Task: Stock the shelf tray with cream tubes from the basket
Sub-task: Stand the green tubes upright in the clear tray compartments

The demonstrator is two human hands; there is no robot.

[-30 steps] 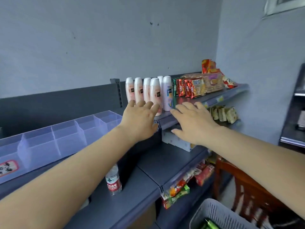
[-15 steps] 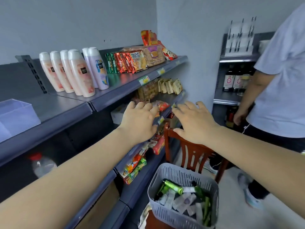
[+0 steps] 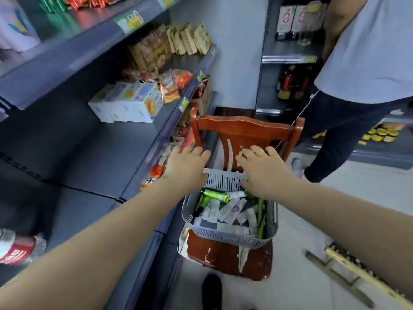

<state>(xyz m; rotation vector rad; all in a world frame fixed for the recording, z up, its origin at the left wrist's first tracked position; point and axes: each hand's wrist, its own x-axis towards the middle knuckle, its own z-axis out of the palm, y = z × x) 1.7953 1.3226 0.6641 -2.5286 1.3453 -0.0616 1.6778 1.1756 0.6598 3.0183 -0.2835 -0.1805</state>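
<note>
A grey slotted basket stands on the seat of a red wooden chair. Inside lie several cream tubes, white and green, piled loosely. My left hand hovers over the basket's far left corner, fingers straight and empty. My right hand hovers over the far right rim, fingers spread and empty. Neither hand touches a tube. The shelf tray is out of view.
Grey shelves run along the left with snack packs and a white carton. A person in a light shirt and dark trousers stands at the right by another shelf. A wooden ladder-like frame lies on the floor.
My view has swung from the upper shelf with the clear tray down to the basket. Both hands have come down with it and now hover over the basket's far rim.
</note>
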